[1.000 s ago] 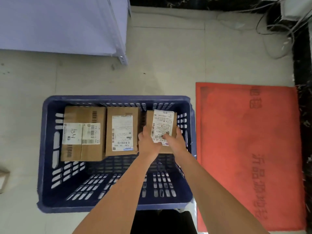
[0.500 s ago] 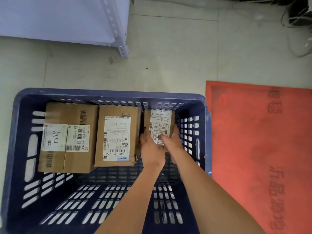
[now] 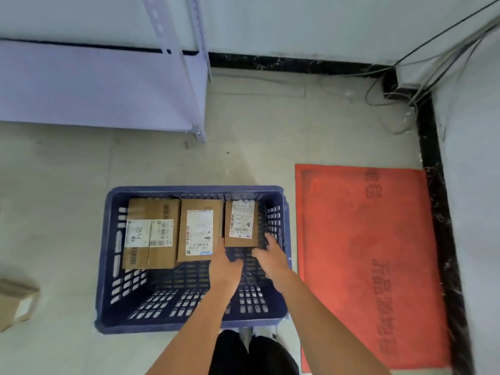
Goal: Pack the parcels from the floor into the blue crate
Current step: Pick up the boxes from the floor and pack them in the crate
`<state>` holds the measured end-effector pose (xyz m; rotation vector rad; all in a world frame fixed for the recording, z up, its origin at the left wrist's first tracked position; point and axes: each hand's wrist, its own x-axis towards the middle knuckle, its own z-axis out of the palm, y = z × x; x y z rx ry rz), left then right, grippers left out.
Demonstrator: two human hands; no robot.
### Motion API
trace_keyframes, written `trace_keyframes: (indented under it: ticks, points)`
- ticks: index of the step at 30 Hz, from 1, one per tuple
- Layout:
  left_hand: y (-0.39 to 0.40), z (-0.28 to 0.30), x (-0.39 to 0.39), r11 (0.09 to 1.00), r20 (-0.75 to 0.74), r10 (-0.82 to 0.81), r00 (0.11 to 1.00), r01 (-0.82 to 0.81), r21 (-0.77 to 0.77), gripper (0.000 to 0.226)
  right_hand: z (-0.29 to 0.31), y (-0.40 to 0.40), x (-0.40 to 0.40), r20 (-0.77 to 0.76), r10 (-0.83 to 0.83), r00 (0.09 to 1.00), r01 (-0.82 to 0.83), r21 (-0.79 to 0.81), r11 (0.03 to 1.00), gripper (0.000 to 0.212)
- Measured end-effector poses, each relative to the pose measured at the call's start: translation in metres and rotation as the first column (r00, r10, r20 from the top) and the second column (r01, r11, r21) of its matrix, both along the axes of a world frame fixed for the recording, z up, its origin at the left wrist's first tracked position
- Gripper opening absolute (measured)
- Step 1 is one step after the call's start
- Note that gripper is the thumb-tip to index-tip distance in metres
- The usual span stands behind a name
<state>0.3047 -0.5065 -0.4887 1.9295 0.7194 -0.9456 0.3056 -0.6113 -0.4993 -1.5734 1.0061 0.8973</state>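
The blue crate (image 3: 108,266) stands on the floor in front of me. Three brown cardboard parcels lie side by side along its far wall: a large one (image 3: 151,234) on the left, a middle one (image 3: 198,231), and a small one (image 3: 240,223) with a white label on the right. My left hand (image 3: 226,263) is inside the crate, fingertips at the small parcel's near left corner. My right hand (image 3: 270,255) hovers with spread fingers at its near right corner. Neither hand grips anything. Another parcel (image 3: 16,304) lies on the floor at the left edge.
A red mat (image 3: 373,266) lies right of the crate. A grey metal shelf (image 3: 94,85) stands at the back left. Loose cables (image 3: 400,87) hang in the far right corner by the wall. The crate's near half holds no parcels.
Both hands have let go of the small parcel, which now rests in the crate's far right corner. The hands have drawn back toward me, and my view has pulled up and away.
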Motion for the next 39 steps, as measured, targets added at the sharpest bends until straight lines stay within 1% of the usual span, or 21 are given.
trace_keyframes:
  ticks: [4,6,8,9,11,12,13,16,19,22,25,30,36,39]
  points:
    - [0.008,0.116,-0.024,0.994,-0.080,0.085,0.993,-0.090,-0.061,0.065,0.129,0.012,-0.033,0.010,-0.003,1.000,0.003,0.038,0.999,0.066]
    - [0.012,0.170,-0.037,0.985,-0.096,0.114,0.989,-0.125,-0.116,0.065,0.184,0.019,-0.052,0.024,-0.054,0.998,0.053,0.059,0.997,0.067]
    - [0.019,0.223,-0.052,0.971,-0.077,0.143,0.987,-0.155,-0.180,0.065,0.234,0.028,-0.070,0.039,-0.149,0.988,0.146,0.074,0.987,0.067]
    - [0.022,0.247,-0.060,0.964,-0.062,0.165,0.984,-0.175,-0.201,0.064,0.257,0.034,-0.080,0.042,-0.230,0.972,0.226,0.090,0.970,0.066]
    - [0.028,0.289,-0.076,0.952,-0.047,0.212,0.976,-0.217,-0.214,0.063,0.297,0.046,-0.098,0.031,-0.385,0.922,0.378,0.127,0.917,0.065]
    - [0.031,0.306,-0.083,0.948,-0.045,0.232,0.972,-0.236,-0.214,0.063,0.316,0.052,-0.107,0.035,-0.416,0.909,0.408,0.140,0.902,0.064]
    - [0.034,0.322,-0.091,0.944,-0.040,0.243,0.969,-0.246,-0.220,0.064,0.334,0.057,-0.114,0.053,-0.423,0.904,0.413,0.143,0.900,0.064]
    - [0.048,0.356,-0.109,0.941,-0.008,0.237,0.972,-0.231,-0.247,0.071,0.378,0.060,-0.130,0.132,-0.374,0.918,0.358,0.130,0.925,0.067]
    - [0.070,0.375,-0.128,0.941,0.026,0.231,0.973,-0.217,-0.259,0.077,0.403,0.056,-0.148,0.182,-0.315,0.932,0.293,0.140,0.946,0.070]
    - [0.092,0.383,-0.149,0.930,0.049,0.260,0.964,-0.237,-0.281,0.082,0.414,0.058,-0.168,0.233,-0.257,0.938,0.231,0.134,0.964,0.077]
    - [0.111,0.392,-0.175,0.921,0.093,0.283,0.955,-0.243,-0.304,0.079,0.411,0.065,-0.190,0.258,-0.198,0.946,0.170,0.130,0.977,0.083]
    - [0.141,0.400,-0.221,0.914,0.124,0.315,0.941,-0.266,-0.306,0.083,0.409,0.086,-0.233,0.269,-0.109,0.957,0.063,0.172,0.983,0.089]
    - [0.179,0.420,-0.263,0.889,0.183,0.386,0.904,-0.311,-0.336,0.081,0.419,0.124,-0.274,0.300,-0.123,0.946,0.065,0.196,0.978,0.085]
    - [0.206,0.426,-0.271,0.891,0.217,0.388,0.896,-0.304,-0.338,0.080,0.423,0.154,-0.281,0.302,-0.133,0.944,0.073,0.203,0.976,0.084]
